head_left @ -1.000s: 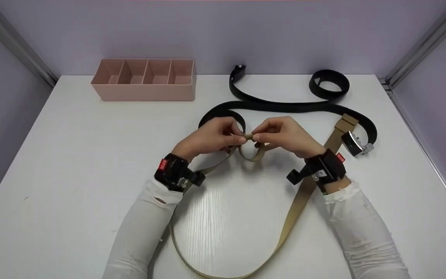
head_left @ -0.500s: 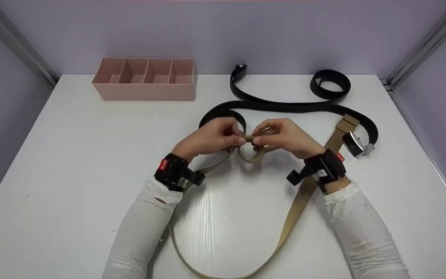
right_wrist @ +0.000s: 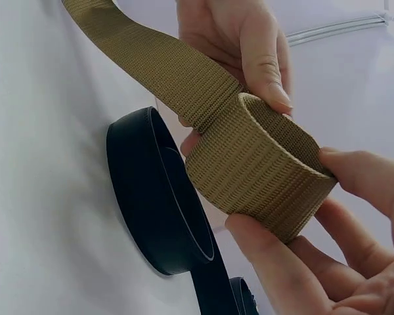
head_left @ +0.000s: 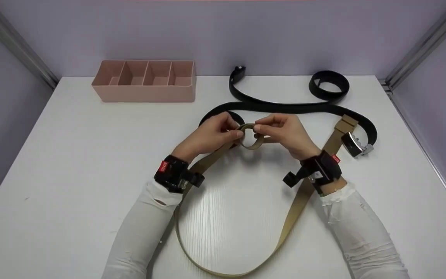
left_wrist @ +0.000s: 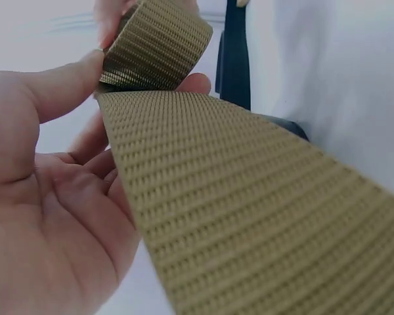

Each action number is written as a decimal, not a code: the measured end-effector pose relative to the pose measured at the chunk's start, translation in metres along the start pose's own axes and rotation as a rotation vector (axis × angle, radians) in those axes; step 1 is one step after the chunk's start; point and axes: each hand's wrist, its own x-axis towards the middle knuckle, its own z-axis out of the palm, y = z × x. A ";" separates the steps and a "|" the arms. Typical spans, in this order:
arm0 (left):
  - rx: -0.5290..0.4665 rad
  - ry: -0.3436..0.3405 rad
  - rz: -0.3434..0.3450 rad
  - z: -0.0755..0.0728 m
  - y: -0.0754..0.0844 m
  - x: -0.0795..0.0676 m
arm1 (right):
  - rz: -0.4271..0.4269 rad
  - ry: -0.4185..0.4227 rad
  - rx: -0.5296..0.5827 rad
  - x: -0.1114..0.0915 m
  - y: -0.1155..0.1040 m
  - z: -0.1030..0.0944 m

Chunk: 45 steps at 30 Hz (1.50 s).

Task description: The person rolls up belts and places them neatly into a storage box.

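A long tan webbing belt (head_left: 295,209) sweeps in a wide curve over the white table between the forearms. Its one end is bent round into a small ring-like coil (right_wrist: 253,174), held up between both hands. My left hand (head_left: 212,136) pinches the coil where it meets the belt's long run, thumb at the edge in the left wrist view. The right hand (head_left: 288,132) grips the coil's other side with thumb and fingers, as the right wrist view shows. The belt's other end (head_left: 346,124), with a tan tip or clasp, lies at the right across a black belt (head_left: 277,107).
Beyond the hands, the black belt winds across the table, with a silver-and-black buckle (head_left: 354,145) at the right. A second black strap, with a rolled end (head_left: 329,86), lies along the back. A pink divided box (head_left: 147,93) stands at the back left.
Both hands have moved slightly away from the body with the coil, which now shows as a rounder ring. Beside the left wrist, the tan belt has turned to show more of its flat face.
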 end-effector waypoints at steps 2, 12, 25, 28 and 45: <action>-0.006 0.002 0.014 0.000 -0.001 0.000 | -0.002 -0.006 -0.007 0.000 0.000 0.000; 0.085 -0.015 0.073 0.001 0.000 -0.002 | 0.001 -0.125 -0.168 0.001 -0.003 -0.002; 0.174 -0.049 0.048 0.005 0.002 -0.002 | 0.047 -0.158 -0.216 0.000 -0.004 0.001; 0.156 -0.015 0.010 0.005 0.003 -0.002 | 0.031 -0.090 -0.167 0.000 -0.003 0.002; 0.128 0.082 0.027 0.005 0.003 -0.001 | -0.046 0.020 -0.078 0.002 0.002 0.006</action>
